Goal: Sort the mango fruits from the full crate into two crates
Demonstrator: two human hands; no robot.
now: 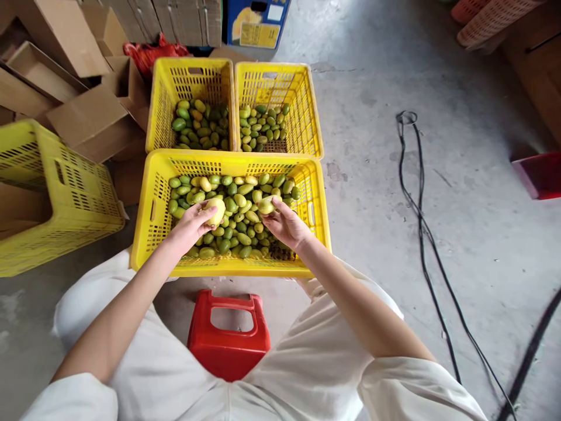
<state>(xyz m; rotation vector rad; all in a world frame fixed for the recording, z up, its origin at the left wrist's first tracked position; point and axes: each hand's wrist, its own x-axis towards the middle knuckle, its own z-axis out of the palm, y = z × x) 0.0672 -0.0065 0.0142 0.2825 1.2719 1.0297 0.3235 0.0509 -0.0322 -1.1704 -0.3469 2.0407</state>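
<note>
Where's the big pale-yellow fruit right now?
In the head view, the big pale-yellow fruit is left of centre, held in the left hand above the smaller fruits in the front yellow crate.

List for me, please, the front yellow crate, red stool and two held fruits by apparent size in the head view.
1. Front yellow crate
2. Red stool
3. Left-hand fruit shows more than right-hand fruit, but fingers partly cover both, so unranked.

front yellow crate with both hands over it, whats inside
A pile of green and yellowish fruits, with some crate floor showing near the right front corner. The hands hide some; lower fruits and most of the floor are covered.
</note>
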